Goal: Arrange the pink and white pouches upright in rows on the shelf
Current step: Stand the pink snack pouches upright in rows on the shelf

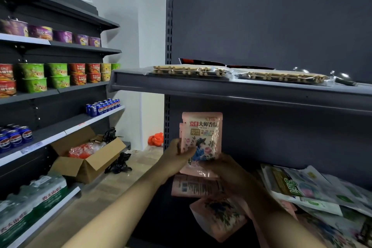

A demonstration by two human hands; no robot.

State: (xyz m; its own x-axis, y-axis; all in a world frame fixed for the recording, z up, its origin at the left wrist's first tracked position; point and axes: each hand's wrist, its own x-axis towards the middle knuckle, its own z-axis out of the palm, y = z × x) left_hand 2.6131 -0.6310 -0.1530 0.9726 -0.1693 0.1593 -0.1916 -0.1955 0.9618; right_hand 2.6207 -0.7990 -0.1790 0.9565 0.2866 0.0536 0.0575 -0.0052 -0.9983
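A pink pouch [202, 137] with red lettering and a flower picture stands upright near the left end of the dark lower shelf [161, 217], with another pink pouch close behind it. My left hand [179, 159] grips its lower left edge, thumb on the front. My right hand [223, 169] holds its bottom right corner. More pink pouches [217, 215] lie flat in front, one showing its barcode back [193, 186]. White and green pouches [298, 187] lie piled flat to the right.
The shelf above [241, 90] carries flat packs of wooden sticks [189, 70] and metal spoons. To the left are shelves of noodle cups [56, 74] and blue cans [102, 106], an open cardboard box [86, 159] and a water bottle pack on the floor level.
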